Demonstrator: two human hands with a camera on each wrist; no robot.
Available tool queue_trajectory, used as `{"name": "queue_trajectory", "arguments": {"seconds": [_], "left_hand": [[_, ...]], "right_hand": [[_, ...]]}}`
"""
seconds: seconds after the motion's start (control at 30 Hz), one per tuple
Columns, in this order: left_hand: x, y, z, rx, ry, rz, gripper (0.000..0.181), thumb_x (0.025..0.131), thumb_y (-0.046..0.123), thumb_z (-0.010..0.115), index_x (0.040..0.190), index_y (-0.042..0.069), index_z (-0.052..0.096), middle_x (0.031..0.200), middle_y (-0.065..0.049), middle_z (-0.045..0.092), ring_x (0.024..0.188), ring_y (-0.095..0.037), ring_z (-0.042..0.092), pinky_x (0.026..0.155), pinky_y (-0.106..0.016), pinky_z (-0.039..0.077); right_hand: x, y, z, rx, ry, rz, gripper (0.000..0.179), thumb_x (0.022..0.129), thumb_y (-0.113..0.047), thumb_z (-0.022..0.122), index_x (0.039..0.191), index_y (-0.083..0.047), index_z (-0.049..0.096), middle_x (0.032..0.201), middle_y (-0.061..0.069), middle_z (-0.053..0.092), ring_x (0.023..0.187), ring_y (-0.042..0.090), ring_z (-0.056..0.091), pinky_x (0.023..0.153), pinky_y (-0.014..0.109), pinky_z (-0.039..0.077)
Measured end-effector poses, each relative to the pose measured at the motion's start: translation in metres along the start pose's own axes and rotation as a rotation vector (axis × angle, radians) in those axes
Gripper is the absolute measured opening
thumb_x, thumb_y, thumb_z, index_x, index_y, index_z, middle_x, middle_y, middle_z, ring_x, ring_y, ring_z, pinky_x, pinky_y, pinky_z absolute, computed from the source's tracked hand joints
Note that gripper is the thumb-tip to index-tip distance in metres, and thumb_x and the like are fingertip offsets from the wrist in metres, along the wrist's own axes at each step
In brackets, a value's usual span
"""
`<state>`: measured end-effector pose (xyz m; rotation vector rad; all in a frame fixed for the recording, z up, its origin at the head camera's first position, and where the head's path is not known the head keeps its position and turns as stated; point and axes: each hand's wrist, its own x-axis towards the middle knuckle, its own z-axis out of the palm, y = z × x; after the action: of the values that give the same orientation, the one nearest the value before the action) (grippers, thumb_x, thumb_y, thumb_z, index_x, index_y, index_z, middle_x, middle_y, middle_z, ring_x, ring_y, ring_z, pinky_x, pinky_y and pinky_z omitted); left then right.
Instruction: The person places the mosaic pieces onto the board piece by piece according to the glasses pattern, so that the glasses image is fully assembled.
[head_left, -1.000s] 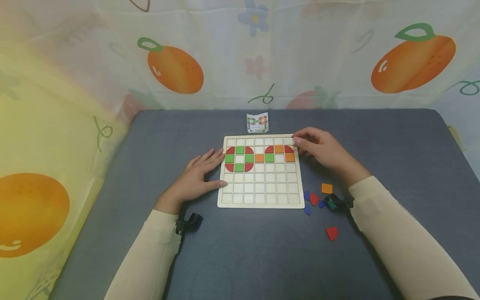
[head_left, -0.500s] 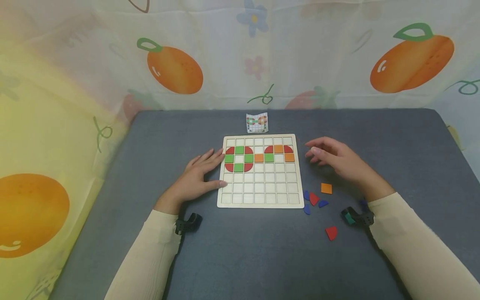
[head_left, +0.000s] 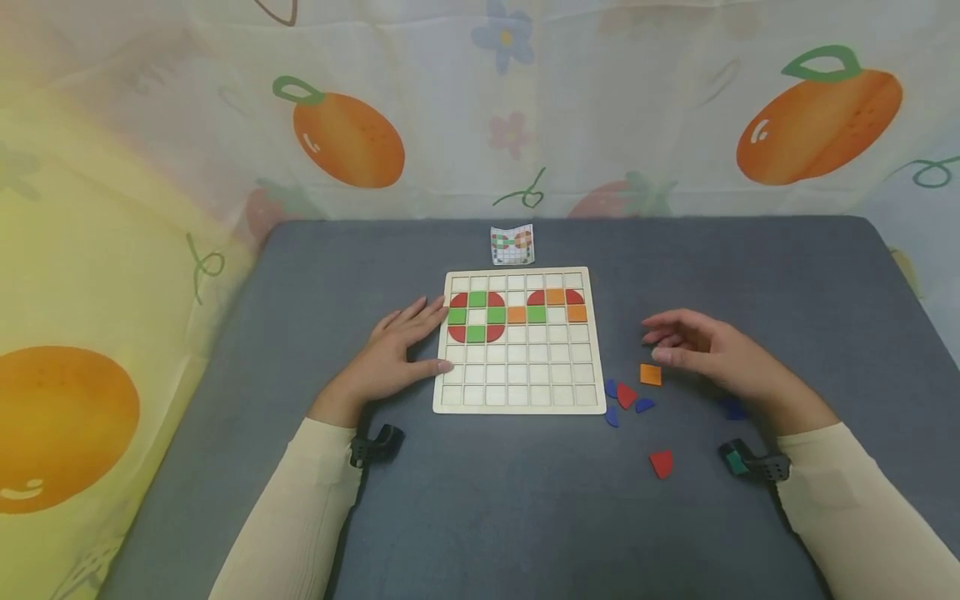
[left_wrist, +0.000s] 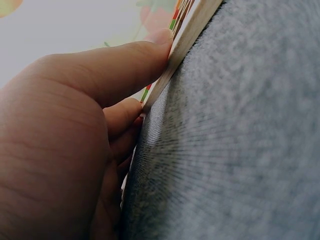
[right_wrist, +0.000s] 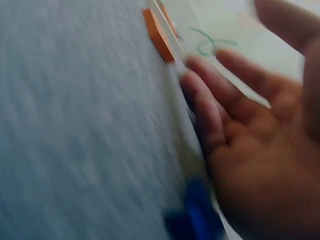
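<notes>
A pale square grid board [head_left: 528,354] lies on the table, its upper cells filled with green squares [head_left: 476,334], red rounded-corner pieces [head_left: 495,334] and orange squares [head_left: 577,313]. My left hand [head_left: 393,346] is spread along the board's left edge, thumb on the rim; the left wrist view shows thumb [left_wrist: 125,62] and fingertips touching that edge. To the board's right hovers my right hand [head_left: 712,350], fingers loosely bent and holding nothing. Its thumb is just above a loose orange square [head_left: 650,374]. In the right wrist view the fingers [right_wrist: 202,102] are blurred, beside the orange square.
Near the board's lower right corner lie a red piece [head_left: 626,396] and several blue ones [head_left: 644,405]. Another red piece [head_left: 662,464] is closer to me. More blue [head_left: 735,407] shows beneath my right wrist. A small printed card [head_left: 512,245] lies behind the board.
My right hand has left the board's upper right edge and moved right and toward me, near the loose orange square. The left hand stays at the board's edge.
</notes>
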<state>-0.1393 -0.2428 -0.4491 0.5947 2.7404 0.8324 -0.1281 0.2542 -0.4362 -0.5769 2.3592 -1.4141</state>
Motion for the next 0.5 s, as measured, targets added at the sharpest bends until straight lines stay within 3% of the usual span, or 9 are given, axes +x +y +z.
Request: {"name": "queue_trajectory", "arguments": {"seconds": [0.17,0.5], "left_hand": [[0.0,-0.001,-0.0007,-0.003,0.006,0.012,0.095,0.098,0.051,0.08,0.173,0.018,0.032,0.178,0.007,0.023,0.166,-0.021,0.007,0.128,-0.056,0.003],[0.0014,-0.0029,0.0,-0.011,-0.002,0.018,0.093,0.099,0.051,0.079,0.173,0.019,0.032,0.178,0.009,0.023,0.166,-0.019,0.007,0.128,-0.054,0.003]], "right_hand": [[-0.0054,0.0035,-0.0001,-0.133,-0.076,-0.041,0.047,0.098,-0.014,0.084,0.143,-0.012,0.07,0.138,0.002,0.065,0.115,0.017,0.06,0.096,0.02,0.047],[-0.005,-0.0007,0.0026,-0.297,-0.07,-0.065,0.028,0.099,-0.017,0.084,0.127,-0.017,0.079,0.121,-0.007,0.065,0.105,0.014,0.06,0.089,0.031,0.051]]}}
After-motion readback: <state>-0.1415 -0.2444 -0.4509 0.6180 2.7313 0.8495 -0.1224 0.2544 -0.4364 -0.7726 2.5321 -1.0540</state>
